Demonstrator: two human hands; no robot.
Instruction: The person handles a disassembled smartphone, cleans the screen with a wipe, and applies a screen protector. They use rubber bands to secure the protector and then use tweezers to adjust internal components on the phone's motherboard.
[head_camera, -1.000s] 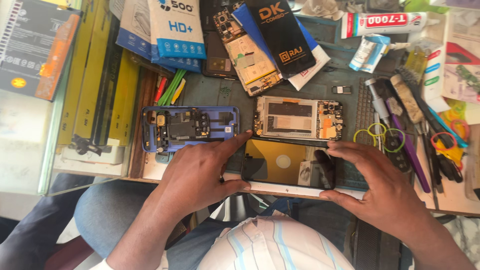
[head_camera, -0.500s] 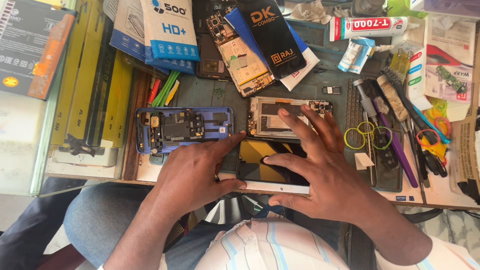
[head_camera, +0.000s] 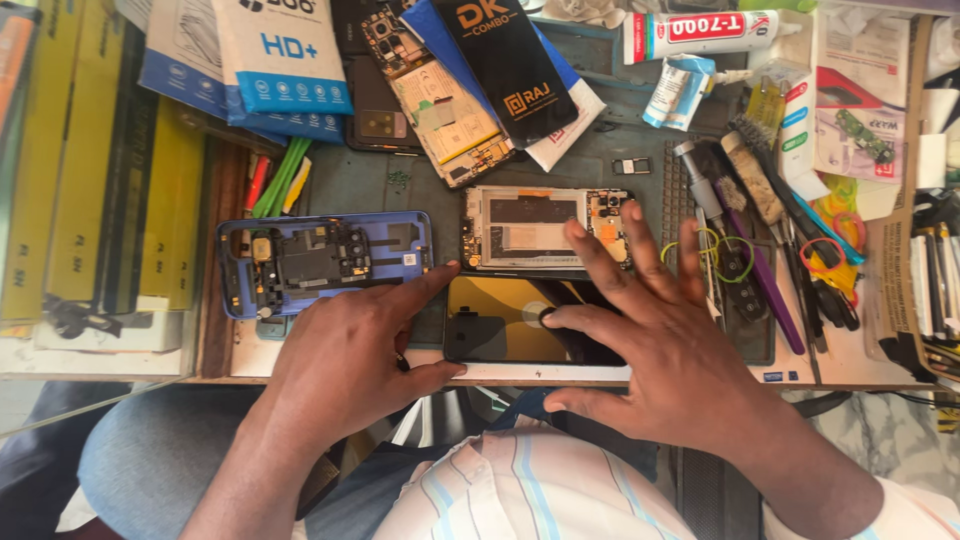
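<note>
A dark phone screen panel (head_camera: 500, 320) with a yellowish reflection lies flat at the table's near edge. My left hand (head_camera: 350, 360) rests at its left end, index finger and thumb spread around that end. My right hand (head_camera: 650, 350) lies over the panel's right half, fingers spread, one fingertip pressing on the glass. Just beyond the panel lies an opened phone frame (head_camera: 545, 228) showing its circuit board; my right fingertips reach over its right end. A blue phone back housing (head_camera: 325, 262) lies to the left of it.
A glue tube (head_camera: 700, 30), boxes and screen-protector packs (head_camera: 280, 60) crowd the far side. Brushes, tweezers and rubber bands (head_camera: 760, 230) lie to the right. Yellow boxes (head_camera: 110, 200) stack at the left. Another opened phone (head_camera: 440, 100) lies further back.
My right hand slid left from the panel's right end onto its surface, fingers spreading over it and the opened frame. The left hand stayed at the left end.
</note>
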